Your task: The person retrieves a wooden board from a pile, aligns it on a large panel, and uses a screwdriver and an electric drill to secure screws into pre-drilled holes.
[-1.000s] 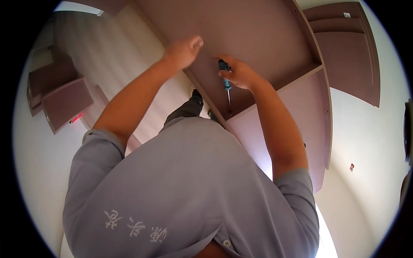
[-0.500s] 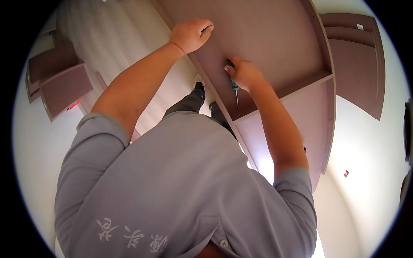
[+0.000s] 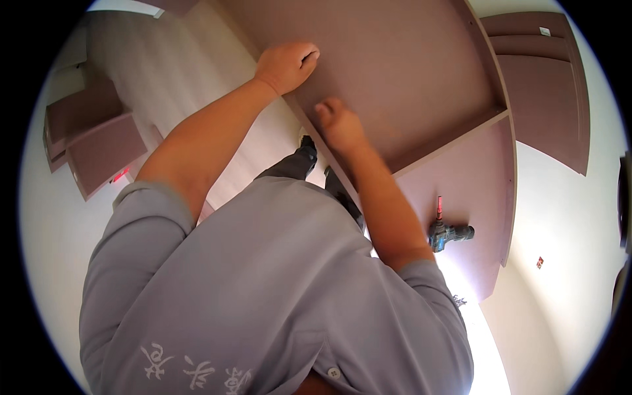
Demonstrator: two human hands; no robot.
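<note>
Cabinet (image 3: 454, 139) holds a drill (image 3: 439, 232) in one compartment (image 3: 477, 194), right hand (image 3: 340, 127) over another.

A mauve-brown cabinet carcass (image 3: 408, 79) lies open side up, split by a crosswise divider (image 3: 454, 141).

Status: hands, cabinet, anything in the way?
Left hand curled, palm hidden. Right hand blurred over cabinet panel, grip unclear. Power drill beyond divider, clear of hands.

Cabinet frame (image 3: 408, 72): spread from upper centre to right, crossed by a divider (image 3: 454, 140).
Power drill (image 3: 440, 234): laid right of centre, below the divider (just beside the right forearm (image 3: 394, 207)).
Left hand (image 3: 288, 68): placed upper left of the right hand (image 3: 340, 126).
Panels (image 3: 107, 155): set toward the left edge.
</note>
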